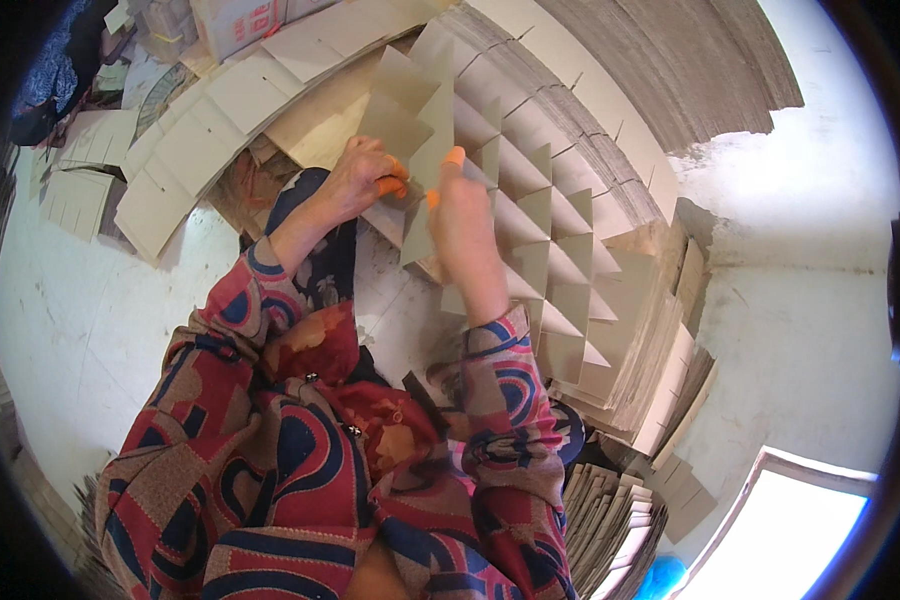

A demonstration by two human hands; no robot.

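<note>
In front of me stands a grey-and-white cardboard divider grid [518, 222], its slotted strips crossing to form open cells. My left hand [355, 180] is at its left edge, fingers curled and closed around the edge of a cardboard strip [402, 92]. Orange covers sit on several fingertips. My right hand [464, 228] grips an upright cardboard strip [434, 140] nearer the middle of the grid, one orange-covered finger pointing up along it. The exact contact of the right fingers is partly hidden behind the back of that hand.
Stacks of slotted cardboard strips [560, 110] rise beyond the grid, with another stack [642, 345] to its right. More bundles [610, 525] stand at lower right. Loose sheets [205, 135] lie in a row at left, near a printed carton [235, 22]. Dark patterned cloth [55, 75] shows at upper left.
</note>
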